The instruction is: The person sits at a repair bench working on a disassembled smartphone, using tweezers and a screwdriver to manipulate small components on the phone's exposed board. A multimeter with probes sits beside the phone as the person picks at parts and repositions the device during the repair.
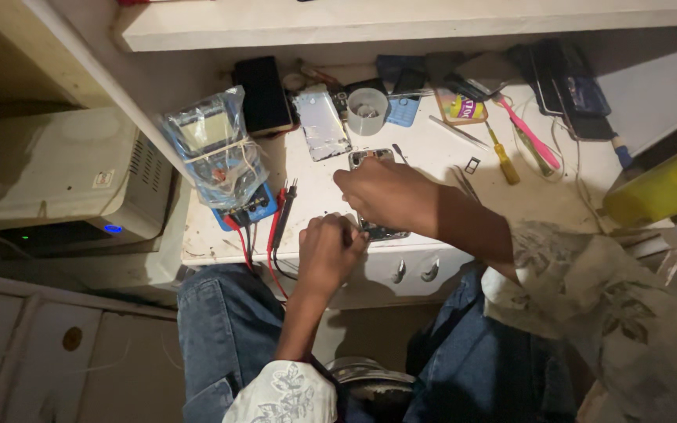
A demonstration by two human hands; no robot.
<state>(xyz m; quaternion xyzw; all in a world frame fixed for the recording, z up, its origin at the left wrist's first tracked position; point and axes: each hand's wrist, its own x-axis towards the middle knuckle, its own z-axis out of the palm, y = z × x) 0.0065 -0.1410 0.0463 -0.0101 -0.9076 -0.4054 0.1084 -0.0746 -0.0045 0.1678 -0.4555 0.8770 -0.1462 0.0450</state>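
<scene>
- Under the right hand (389, 192), which lies curled over it, an opened phone (375, 190) sits mid-bench.
- Left hand (329, 249), a closed fist, touches its near edge.
- Far left, a plastic-wrapped blue meter (221, 157).
- Far right, a yellow oval label (464, 106).

White worktable (432, 149) under the fingers, scuffed and stained. Silver phone back (321, 123) well above the fingertips, beside a black phone (263, 94). Red and black probe leads (280, 215) just left of the fingers. Yellow screwdriver (504, 160) and pink tool (531, 135) off right. Blue jeans (221, 329) below, floral cream sleeves (589, 290).
</scene>
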